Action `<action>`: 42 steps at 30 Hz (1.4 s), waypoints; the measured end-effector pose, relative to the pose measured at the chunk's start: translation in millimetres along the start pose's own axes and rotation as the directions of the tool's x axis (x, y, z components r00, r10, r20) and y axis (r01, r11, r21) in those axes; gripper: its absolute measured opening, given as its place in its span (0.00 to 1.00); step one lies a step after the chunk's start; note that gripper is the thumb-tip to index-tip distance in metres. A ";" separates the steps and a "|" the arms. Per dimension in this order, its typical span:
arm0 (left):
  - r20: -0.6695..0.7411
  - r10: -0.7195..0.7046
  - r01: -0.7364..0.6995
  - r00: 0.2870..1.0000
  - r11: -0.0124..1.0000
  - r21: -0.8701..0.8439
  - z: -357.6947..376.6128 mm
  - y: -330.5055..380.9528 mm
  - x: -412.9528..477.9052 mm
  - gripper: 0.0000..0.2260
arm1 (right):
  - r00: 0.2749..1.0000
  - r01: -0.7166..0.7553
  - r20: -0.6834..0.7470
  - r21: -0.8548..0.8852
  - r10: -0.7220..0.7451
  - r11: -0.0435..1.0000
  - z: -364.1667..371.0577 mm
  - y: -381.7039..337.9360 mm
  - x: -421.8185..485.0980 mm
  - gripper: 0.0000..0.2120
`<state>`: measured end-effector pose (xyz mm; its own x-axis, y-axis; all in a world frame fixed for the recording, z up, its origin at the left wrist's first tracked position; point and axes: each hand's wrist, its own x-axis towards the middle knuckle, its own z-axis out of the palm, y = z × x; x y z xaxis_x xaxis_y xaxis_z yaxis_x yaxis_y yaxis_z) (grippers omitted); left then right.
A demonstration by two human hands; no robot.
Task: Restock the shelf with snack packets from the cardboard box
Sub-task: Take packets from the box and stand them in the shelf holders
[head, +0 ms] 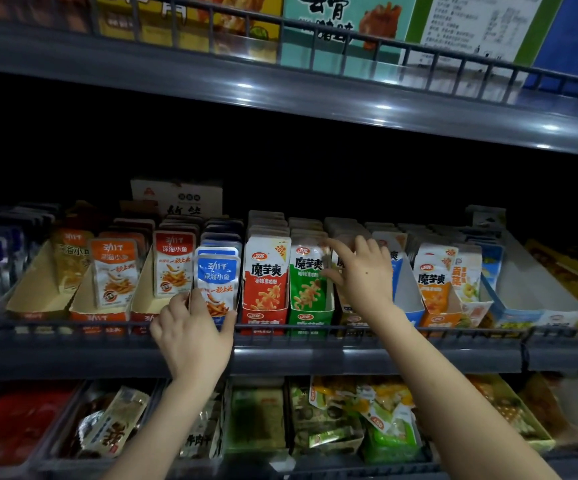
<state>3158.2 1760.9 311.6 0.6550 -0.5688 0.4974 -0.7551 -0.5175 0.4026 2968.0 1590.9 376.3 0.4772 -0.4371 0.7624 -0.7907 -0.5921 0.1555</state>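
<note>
The middle shelf [349, 355] holds rows of snack packets standing in open display boxes. My left hand [192, 332] grips the front blue-and-white fish snack packet [216, 275] at its lower edge, fingers and thumb on either side of it. To its right stand a red konjac packet [266, 275] and a green konjac packet [308, 277]. My right hand [362, 271] reaches into the row right of the green packets, fingers spread and touching the packets there; what lies under its palm is hidden. No cardboard supply box shows.
Orange fish snack packets [116, 271] fill the boxes at left. A partly empty blue-and-white display box [536, 306] sits at right. A wire rail [453, 329] runs along the shelf front. Large boxes stand on the upper shelf [315, 95]; loose packets fill bins [349, 420] below.
</note>
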 end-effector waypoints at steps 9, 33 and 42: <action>-0.001 0.056 -0.056 0.998 0.997 -0.052 -41.5 -23.2 -66.3 0.21 | 0.991 -0.137 0.023 0.134 0.135 0.981 -64.3 -17.2 -100.7 0.15; 0.523 -0.125 0.006 0.843 0.975 0.224 22.5 -230.9 -343.4 0.20 | 0.366 -0.613 0.931 0.235 0.007 0.754 2.4 -152.6 -469.7 0.18; 0.609 -0.209 0.122 0.766 0.976 0.182 70.2 -246.5 -366.7 0.28 | 0.026 -0.742 0.988 0.120 -0.150 0.660 60.0 -200.9 -499.5 0.18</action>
<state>3106.2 2052.2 -24.0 0.6763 -0.7165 -0.1710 -0.6519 -0.6903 0.3139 2911.4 1887.5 -73.4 0.5103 -0.5914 -0.6243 -0.8297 -0.1476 -0.5384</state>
